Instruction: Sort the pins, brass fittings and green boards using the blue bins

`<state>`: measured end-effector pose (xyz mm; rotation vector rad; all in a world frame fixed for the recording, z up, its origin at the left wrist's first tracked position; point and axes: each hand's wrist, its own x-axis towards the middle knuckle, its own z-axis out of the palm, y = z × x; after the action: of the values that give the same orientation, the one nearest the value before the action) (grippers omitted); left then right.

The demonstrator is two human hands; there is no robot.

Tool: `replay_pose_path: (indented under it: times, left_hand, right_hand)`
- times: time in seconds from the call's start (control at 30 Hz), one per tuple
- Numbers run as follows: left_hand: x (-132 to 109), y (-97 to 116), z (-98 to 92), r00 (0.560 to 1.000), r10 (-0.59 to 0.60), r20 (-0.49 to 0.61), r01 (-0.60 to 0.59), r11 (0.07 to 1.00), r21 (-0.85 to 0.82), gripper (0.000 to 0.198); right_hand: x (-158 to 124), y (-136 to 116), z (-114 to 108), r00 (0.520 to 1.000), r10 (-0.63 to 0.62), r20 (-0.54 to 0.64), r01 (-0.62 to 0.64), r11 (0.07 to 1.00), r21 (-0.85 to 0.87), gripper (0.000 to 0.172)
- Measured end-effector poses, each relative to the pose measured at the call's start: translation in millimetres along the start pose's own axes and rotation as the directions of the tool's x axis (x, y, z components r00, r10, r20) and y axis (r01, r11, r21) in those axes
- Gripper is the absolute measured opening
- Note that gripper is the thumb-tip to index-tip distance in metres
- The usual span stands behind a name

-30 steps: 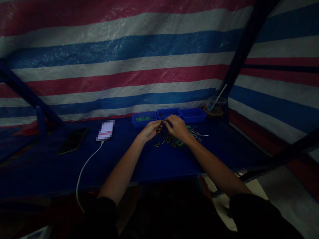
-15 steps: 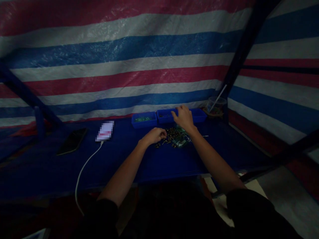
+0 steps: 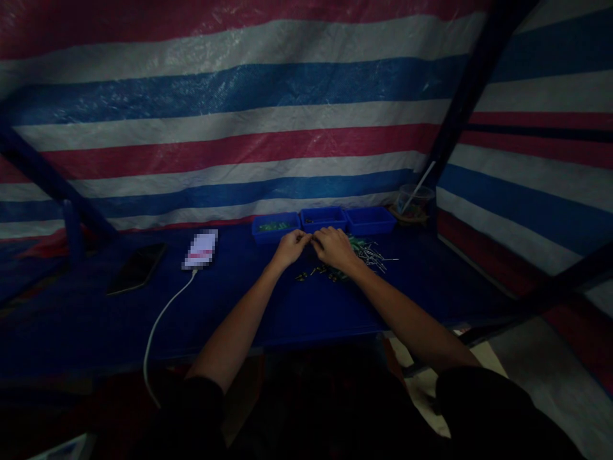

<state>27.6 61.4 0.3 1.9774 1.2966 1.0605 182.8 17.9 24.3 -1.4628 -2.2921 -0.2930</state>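
Note:
My left hand (image 3: 291, 248) is closed in a pinch just in front of the blue bins; whatever its fingertips hold is too small and dark to name. Close against it, fingertips almost meeting, my right hand (image 3: 334, 246) is closed too, its fingers curled down over something I cannot make out. Under and beside my right hand lies a pile of small brass-coloured parts (image 3: 332, 276), partly hidden by the wrist. Thin silvery pins or rods (image 3: 376, 255) spread from the pile's right side, with some green pieces (image 3: 355, 244) among them.
Behind the hands stand a blue bin (image 3: 276, 235) with greenish pieces, a middle bin (image 3: 323, 220) with a few small parts, and a right bin (image 3: 370, 221). A clear cup (image 3: 416, 198) with a straw stands at the back right. A dark phone (image 3: 137, 268) and a charging phone (image 3: 201, 249) lie left.
My right hand has come down and left from over the bins to meet my left hand. My left hand has risen slightly, away from the brass-coloured parts.

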Motion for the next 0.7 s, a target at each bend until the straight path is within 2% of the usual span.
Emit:
replay_pose_path:
  times: [0.2,0.27,0.3,0.37,0.43,0.47,0.5,0.53,0.57,0.63,0.7]
  left_hand:
    - [-2,8,2.0,0.999,0.025,-0.035,-0.027,0.999,-0.036,0.035]
    - [-3,10,4.1,0.999,0.03,-0.028,-0.032,0.997,-0.065,0.039]
    - [-4,11,5.6,0.999,0.034,-0.017,-0.035,0.998,-0.059,0.039]
    - [-7,12,9.3,0.998,0.06,0.029,-0.06,0.998,0.022,0.031]
    - [-11,11,13.3,0.987,0.107,0.123,-0.125,0.981,0.15,0.02]
    - [-13,10,15.2,0.975,0.128,0.183,-0.165,0.965,0.202,0.018]
    - [-14,9,16.8,0.96,0.142,0.242,-0.201,0.95,0.238,0.017]
    - [-15,8,18.1,0.944,0.15,0.292,-0.231,0.937,0.263,0.018]
    - [-15,6,19.1,0.932,0.156,0.326,-0.253,0.926,0.28,0.019]
    - [-16,2,19.8,0.927,0.164,0.336,-0.267,0.919,0.288,0.021]
    - [-15,-1,19.7,0.941,0.163,0.298,-0.244,0.935,0.257,0.019]
  right_hand:
    - [-1,0,-9,1.0,-0.002,0.026,0.001,1.0,0.026,0.031]
    - [0,4,-15,0.999,0.035,-0.041,-0.032,0.997,0.076,0.036]
    - [1,8,-19,0.991,0.065,-0.117,-0.051,0.992,0.114,0.038]
    - [4,16,-31,0.933,0.127,-0.337,-0.059,0.977,0.205,0.039]
    - [11,26,-42,0.823,0.181,-0.539,-0.034,0.962,0.271,0.04]
    - [16,32,-47,0.774,0.206,-0.598,-0.039,0.959,0.279,0.04]
    - [21,36,-50,0.751,0.229,-0.62,-0.067,0.96,0.273,0.04]
    - [26,41,-51,0.758,0.248,-0.603,-0.113,0.961,0.253,0.039]
    - [31,44,-50,0.793,0.266,-0.549,-0.171,0.961,0.219,0.037]
    - [35,49,-42,0.882,0.304,-0.36,-0.276,0.953,0.129,0.036]
    - [30,50,-28,0.927,0.335,-0.169,-0.329,0.942,0.064,0.039]
